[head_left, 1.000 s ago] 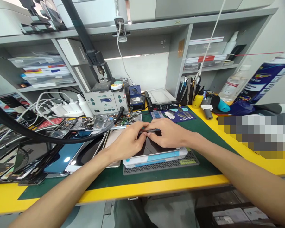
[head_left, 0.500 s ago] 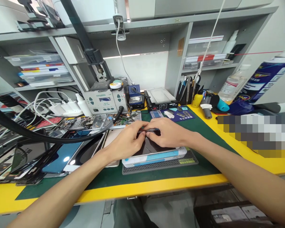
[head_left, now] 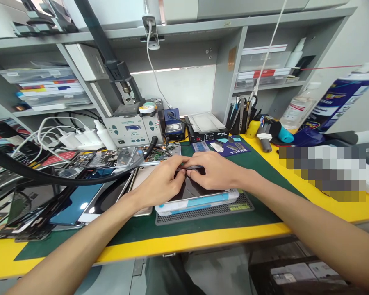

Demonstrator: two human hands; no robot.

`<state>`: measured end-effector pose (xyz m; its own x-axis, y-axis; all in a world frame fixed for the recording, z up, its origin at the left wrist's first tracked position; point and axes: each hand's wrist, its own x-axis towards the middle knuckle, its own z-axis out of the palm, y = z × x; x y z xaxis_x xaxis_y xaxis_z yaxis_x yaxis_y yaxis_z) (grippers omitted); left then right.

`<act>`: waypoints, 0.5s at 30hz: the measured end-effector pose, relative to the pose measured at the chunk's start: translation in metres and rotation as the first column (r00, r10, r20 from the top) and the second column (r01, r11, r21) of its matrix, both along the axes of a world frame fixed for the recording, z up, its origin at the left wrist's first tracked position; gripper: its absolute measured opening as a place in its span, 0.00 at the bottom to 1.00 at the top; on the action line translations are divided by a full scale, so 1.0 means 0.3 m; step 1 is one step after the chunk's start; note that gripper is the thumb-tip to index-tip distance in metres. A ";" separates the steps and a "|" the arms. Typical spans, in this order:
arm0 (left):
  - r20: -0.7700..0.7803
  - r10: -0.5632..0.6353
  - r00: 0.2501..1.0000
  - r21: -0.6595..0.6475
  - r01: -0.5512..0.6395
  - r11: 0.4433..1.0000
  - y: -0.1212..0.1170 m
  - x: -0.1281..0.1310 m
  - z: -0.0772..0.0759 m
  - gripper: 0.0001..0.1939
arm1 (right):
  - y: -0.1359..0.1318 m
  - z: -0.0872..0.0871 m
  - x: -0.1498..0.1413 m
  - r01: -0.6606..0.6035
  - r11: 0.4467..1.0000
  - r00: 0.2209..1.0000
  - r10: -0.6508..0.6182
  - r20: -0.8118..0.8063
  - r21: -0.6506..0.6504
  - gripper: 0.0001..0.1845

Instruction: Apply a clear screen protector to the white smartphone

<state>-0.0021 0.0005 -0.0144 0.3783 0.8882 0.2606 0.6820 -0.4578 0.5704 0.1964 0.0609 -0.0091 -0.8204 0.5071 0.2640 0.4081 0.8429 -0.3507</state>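
A dark-screened phone or tablet (head_left: 192, 189) lies on a white and blue block (head_left: 199, 203), which rests on a grey honeycomb-patterned mat (head_left: 199, 214). Over the far part of the screen, my left hand (head_left: 164, 180) and my right hand (head_left: 213, 172) meet, fingertips close together. Both are closed in a pinch, thumbs bent inward, around a thin dark strip (head_left: 194, 167) that shows between them. Most of the strip is hidden by my fingers, so its kind is unclear. My right hand also covers part of the screen.
Left of the hands lie several phones, among them a blue one (head_left: 76, 200) and a white-framed one (head_left: 109, 203). A black hose (head_left: 64, 178) arcs over them. Behind stand a rework station (head_left: 133, 131) and a heating plate (head_left: 207, 129). A spray can (head_left: 332, 104) leans at right.
The whole view has shifted slightly, so things appear a little further left. Both hands keep nearly the same pinch over the screen.
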 end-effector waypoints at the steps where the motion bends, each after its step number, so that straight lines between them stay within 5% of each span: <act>1: -0.002 -0.001 1.000 0.002 0.001 1.000 0.000 0.000 0.000 0.21 | -0.001 0.001 0.000 0.001 1.000 1.000 -0.001 0.001 0.001 0.16; 15: -0.010 0.007 1.000 -0.005 -0.007 1.000 -0.003 -0.001 0.003 0.22 | -0.004 0.008 0.000 0.001 1.000 1.000 -0.001 -0.018 -0.006 0.13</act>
